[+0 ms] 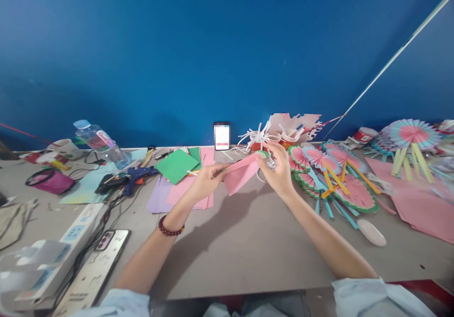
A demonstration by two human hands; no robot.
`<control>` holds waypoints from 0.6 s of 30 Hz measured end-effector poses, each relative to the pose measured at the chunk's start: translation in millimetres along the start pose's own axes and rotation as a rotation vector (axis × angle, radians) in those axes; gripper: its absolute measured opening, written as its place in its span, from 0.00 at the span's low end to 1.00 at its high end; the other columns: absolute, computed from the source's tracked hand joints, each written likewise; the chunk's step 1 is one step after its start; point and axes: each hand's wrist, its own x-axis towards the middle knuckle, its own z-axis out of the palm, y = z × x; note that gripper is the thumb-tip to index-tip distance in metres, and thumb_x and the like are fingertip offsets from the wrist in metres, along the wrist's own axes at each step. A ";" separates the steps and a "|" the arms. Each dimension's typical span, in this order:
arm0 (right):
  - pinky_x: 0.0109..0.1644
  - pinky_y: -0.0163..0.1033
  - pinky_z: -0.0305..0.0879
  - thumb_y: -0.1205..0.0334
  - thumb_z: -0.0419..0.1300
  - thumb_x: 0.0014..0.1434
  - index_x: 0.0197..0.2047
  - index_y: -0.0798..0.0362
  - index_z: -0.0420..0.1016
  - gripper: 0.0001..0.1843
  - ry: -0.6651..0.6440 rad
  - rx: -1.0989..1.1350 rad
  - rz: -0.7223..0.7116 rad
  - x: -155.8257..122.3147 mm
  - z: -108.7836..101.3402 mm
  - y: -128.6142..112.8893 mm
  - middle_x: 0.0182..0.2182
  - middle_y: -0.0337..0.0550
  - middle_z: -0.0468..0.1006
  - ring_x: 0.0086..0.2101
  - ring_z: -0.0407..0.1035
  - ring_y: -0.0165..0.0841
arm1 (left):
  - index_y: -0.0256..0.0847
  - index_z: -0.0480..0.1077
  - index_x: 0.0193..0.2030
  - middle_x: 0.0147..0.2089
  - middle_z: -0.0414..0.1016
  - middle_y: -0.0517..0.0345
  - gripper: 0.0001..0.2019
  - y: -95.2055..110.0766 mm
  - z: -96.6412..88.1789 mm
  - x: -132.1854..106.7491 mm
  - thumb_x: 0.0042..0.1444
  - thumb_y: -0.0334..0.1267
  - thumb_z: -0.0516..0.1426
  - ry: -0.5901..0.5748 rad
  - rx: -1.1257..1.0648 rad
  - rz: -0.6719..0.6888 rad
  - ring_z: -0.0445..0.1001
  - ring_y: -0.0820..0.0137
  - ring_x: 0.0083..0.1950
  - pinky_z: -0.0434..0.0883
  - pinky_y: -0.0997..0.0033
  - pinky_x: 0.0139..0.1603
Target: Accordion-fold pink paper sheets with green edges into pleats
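Observation:
A sheet of pink paper (241,175) is held up above the table between my two hands, its lower corner hanging down. My left hand (211,180) pinches its left end, where a bit of green shows at the fingers. At the other end my right hand (278,168) grips it by the upper corner, next to a green scalloped edge (262,154). Whether that edge belongs to the same sheet I cannot tell. Left of my left hand lie green paper squares (178,166) over pink and purple sheets (159,196).
Pleated paper fans (354,192) lie on the right, beside a white oval object (371,232). A lit phone (222,136) leans on the blue wall. On the left are a glue gun (136,177), a bottle (102,142), a power strip (76,234) and another phone (95,274).

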 end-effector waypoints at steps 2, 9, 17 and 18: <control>0.58 0.44 0.61 0.53 0.59 0.57 0.52 0.52 0.72 0.21 -0.161 0.093 0.117 6.9 -5.1 5.2 0.53 0.51 0.73 0.54 0.65 0.41 | 0.41 0.76 0.50 0.43 0.80 0.55 0.18 -0.2 -3.5 0.2 0.60 0.48 0.54 -0.012 0.001 0.010 0.75 0.65 0.44 0.72 0.72 0.41; 0.46 0.38 0.66 0.51 0.65 0.50 0.43 0.55 0.76 0.20 -0.384 0.386 0.510 13.9 -8.8 22.0 0.45 0.49 0.78 0.41 0.71 0.34 | 0.38 0.74 0.51 0.38 0.80 0.52 0.19 -9.6 -8.7 2.1 0.57 0.45 0.57 0.062 -0.059 -0.033 0.74 0.70 0.35 0.69 0.76 0.32; 0.42 0.37 0.66 0.53 0.73 0.40 0.36 0.54 0.79 0.21 -0.292 0.628 0.635 11.5 -3.8 24.6 0.35 0.44 0.79 0.34 0.70 0.29 | 0.35 0.77 0.42 0.38 0.80 0.51 0.16 -16.7 -5.3 4.3 0.52 0.45 0.62 0.225 -0.162 -0.064 0.75 0.70 0.35 0.71 0.74 0.35; 0.41 0.37 0.66 0.53 0.73 0.38 0.35 0.54 0.79 0.21 -0.285 0.650 0.647 11.4 -3.3 24.4 0.34 0.43 0.79 0.33 0.69 0.29 | 0.36 0.78 0.42 0.36 0.80 0.52 0.17 -17.3 -5.2 4.6 0.51 0.46 0.62 0.243 -0.165 -0.071 0.75 0.70 0.34 0.70 0.74 0.34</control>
